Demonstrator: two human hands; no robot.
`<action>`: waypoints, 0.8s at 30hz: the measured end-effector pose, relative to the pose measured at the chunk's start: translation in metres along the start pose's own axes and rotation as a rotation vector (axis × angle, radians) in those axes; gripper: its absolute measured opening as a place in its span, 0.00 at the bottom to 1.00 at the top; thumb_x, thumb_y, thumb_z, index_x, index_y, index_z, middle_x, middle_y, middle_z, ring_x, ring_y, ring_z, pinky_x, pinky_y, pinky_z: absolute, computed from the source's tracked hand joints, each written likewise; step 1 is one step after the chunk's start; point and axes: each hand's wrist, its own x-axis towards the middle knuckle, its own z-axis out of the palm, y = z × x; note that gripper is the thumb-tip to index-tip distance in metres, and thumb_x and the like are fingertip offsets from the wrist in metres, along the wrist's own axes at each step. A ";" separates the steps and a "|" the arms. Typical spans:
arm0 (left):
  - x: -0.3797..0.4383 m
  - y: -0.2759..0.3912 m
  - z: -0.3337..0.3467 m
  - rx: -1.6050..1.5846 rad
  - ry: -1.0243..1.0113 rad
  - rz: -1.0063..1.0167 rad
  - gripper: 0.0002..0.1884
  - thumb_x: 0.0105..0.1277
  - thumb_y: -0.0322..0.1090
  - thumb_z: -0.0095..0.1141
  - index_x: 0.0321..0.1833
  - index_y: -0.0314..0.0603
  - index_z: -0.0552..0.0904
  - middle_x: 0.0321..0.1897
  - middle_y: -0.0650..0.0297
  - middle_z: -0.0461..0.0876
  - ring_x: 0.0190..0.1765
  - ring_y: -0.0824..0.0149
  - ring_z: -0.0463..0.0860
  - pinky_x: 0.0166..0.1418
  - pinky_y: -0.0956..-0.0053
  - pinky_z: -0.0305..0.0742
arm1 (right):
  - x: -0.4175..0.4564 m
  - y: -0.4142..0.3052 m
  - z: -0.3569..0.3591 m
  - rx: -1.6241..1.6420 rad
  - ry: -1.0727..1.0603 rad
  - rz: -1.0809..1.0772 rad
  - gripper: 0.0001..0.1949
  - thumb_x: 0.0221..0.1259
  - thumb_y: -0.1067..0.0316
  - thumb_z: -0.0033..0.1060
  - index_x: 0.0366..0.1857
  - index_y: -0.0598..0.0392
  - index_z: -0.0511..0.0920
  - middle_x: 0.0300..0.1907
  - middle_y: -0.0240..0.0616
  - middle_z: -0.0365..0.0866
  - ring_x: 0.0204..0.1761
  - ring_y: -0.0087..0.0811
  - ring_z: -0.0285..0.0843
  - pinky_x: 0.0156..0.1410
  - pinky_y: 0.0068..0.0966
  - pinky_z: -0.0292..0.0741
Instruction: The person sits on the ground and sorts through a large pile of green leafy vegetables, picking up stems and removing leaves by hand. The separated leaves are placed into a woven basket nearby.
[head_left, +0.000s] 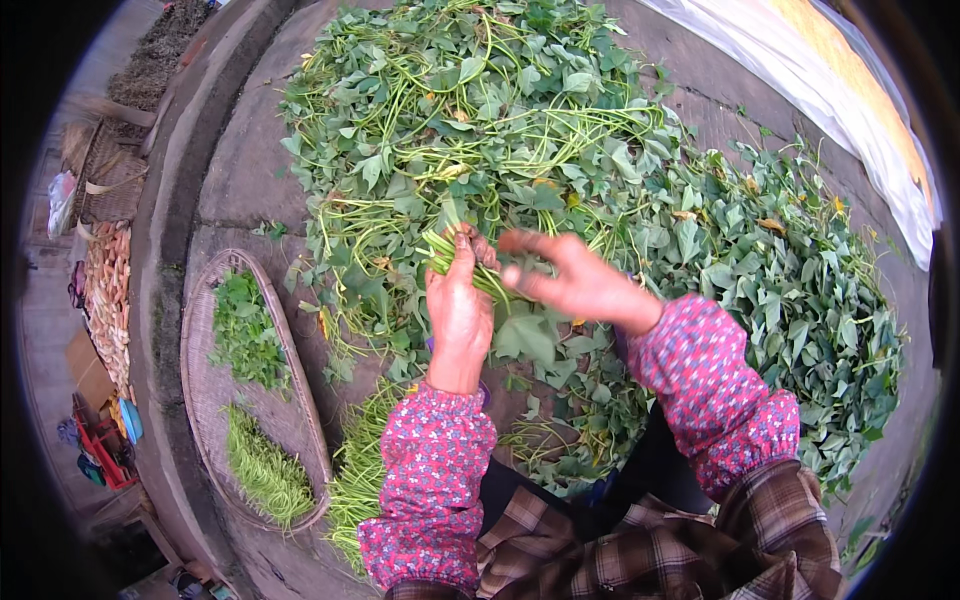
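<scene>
My left hand (461, 300) grips a small bundle of green leaf stems (442, 251), its thumb lying across them. Just to the right, my right hand (577, 281) is blurred, thumb and fingers apart, close to the stem ends; I see nothing held in it. A broad green leaf (525, 337) hangs blurred below the hands. Under and beyond them spreads a large heap of leafy green vines (480, 135), which look like sweet potato vines. Beside my left sleeve lies a pile of stripped green stems (364, 465).
On the left stands a shallow oval woven tray (196, 420) with leafy greens (251, 330) and a stem bundle (266, 469). Past a concrete kerb (161, 360) are corn cobs (109, 300), a woven basket (116, 176) and a red crate (101, 450). White plastic sheeting (847, 112) borders the upper right.
</scene>
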 end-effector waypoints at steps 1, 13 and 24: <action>0.001 0.000 0.000 -0.054 -0.007 0.015 0.05 0.69 0.32 0.44 0.41 0.39 0.70 0.28 0.68 0.68 0.31 0.73 0.68 0.39 0.78 0.67 | -0.004 -0.001 0.013 -0.040 0.017 -0.059 0.21 0.52 0.65 0.59 0.49 0.65 0.72 0.39 0.57 0.78 0.40 0.46 0.80 0.44 0.32 0.75; -0.002 0.011 0.008 0.050 0.088 -0.034 0.11 0.70 0.35 0.41 0.41 0.34 0.73 0.42 0.49 0.79 0.42 0.62 0.79 0.46 0.71 0.74 | 0.001 -0.019 0.023 -0.098 0.173 -0.190 0.12 0.50 0.73 0.58 0.40 0.62 0.76 0.30 0.49 0.76 0.33 0.48 0.76 0.37 0.35 0.72; -0.001 0.015 -0.001 0.104 -0.098 -0.064 0.11 0.71 0.36 0.38 0.38 0.36 0.71 0.47 0.42 0.76 0.44 0.60 0.80 0.45 0.68 0.77 | 0.010 -0.013 0.000 -0.130 -0.068 -0.211 0.10 0.47 0.74 0.58 0.35 0.62 0.78 0.32 0.52 0.77 0.37 0.52 0.75 0.41 0.38 0.73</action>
